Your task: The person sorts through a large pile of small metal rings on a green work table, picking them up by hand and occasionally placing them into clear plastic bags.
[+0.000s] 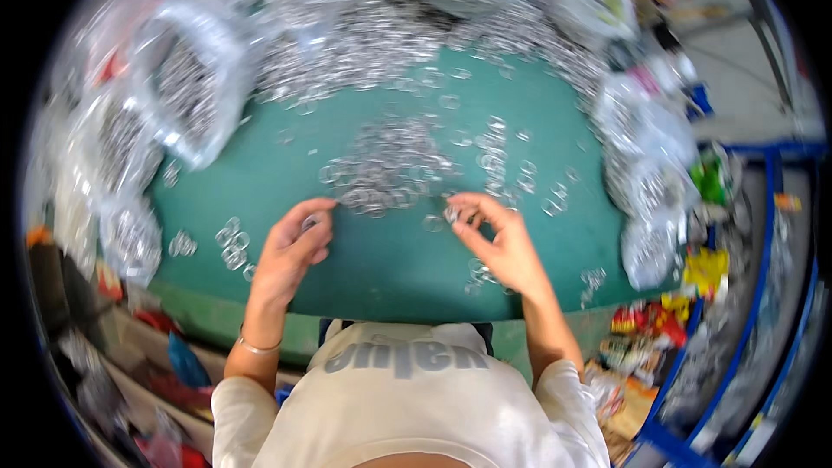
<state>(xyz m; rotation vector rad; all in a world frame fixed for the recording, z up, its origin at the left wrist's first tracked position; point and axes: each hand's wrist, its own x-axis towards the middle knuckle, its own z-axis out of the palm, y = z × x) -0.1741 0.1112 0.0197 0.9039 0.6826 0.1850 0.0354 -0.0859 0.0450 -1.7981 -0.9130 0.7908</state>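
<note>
My left hand [298, 238] is closed, its fingers curled round a shiny metal ring [311, 222], just left of the middle pile. My right hand [491, 232] pinches a small silvery metal ring [451, 214] between thumb and fingertips, at the pile's right front edge. Between and beyond both hands lies a loose pile of metal rings [386, 160] on the green tabletop [373, 269]. A ring column [493, 156] stretches away behind my right hand. Small ring clusters lie beside my left hand [232, 244] and under my right wrist [479, 275]. Motion blurs the finer details.
A bank of many more rings [347, 52] spreads along the far side. Clear plastic bags holding rings stand at the left [195, 78] and right [654, 191]. Blue-framed shelving [767, 208] with colourful packets stands at the right; open compartments [130, 338] sit low at the left.
</note>
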